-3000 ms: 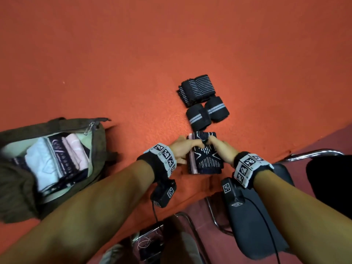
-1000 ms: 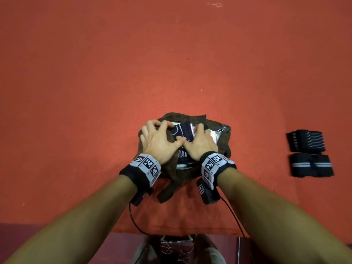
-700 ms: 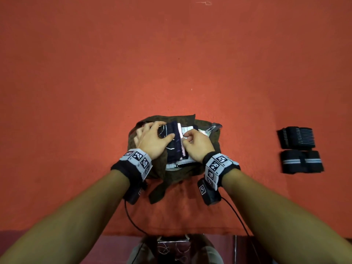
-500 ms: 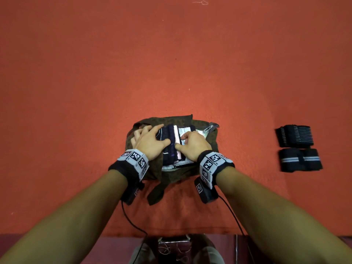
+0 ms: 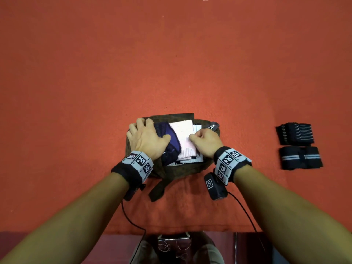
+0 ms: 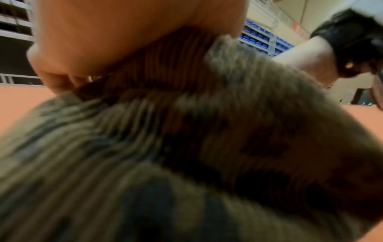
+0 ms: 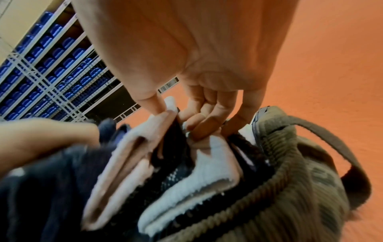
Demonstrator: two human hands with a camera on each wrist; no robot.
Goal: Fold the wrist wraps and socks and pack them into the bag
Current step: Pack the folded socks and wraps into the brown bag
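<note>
Progress: judged past the halfway mark. Found several folded socks already standing on edge inside the olive corduroy bag (image 5: pixel 179 169), among them a navy sock (image 5: pixel 171 141) and a pink sock (image 5: pixel 185 136) side by side, with white and dark ones behind, toward the zip. Saw the left hand (image 5: pixel 146 141) laid spread over the bag's left rim, thumb pressed against the navy sock; could not tell whether the fingertips hooked the far edge. Saw the right hand (image 5: pixel 206 142) pinching the pink sock's upper edge, thumb on one face, curled fingers tucked in on the other. Took this for settling the row.

Counted two bundles of folded wrist wraps (image 5: pixel 296 133) lying outside, well apart to the bag's right, with the nearer bundle (image 5: pixel 301 157) just beside the farther, neither touched. Reckoned those left to pack.

Noted an orange-red, carpet-like surface (image 5: pixel 171 63) under everything, with a darker strip along the near edge. Glimpsed, in the right wrist view, tall racks of blue bins (image 7: pixel 47 54) and a pale wall beyond.
</note>
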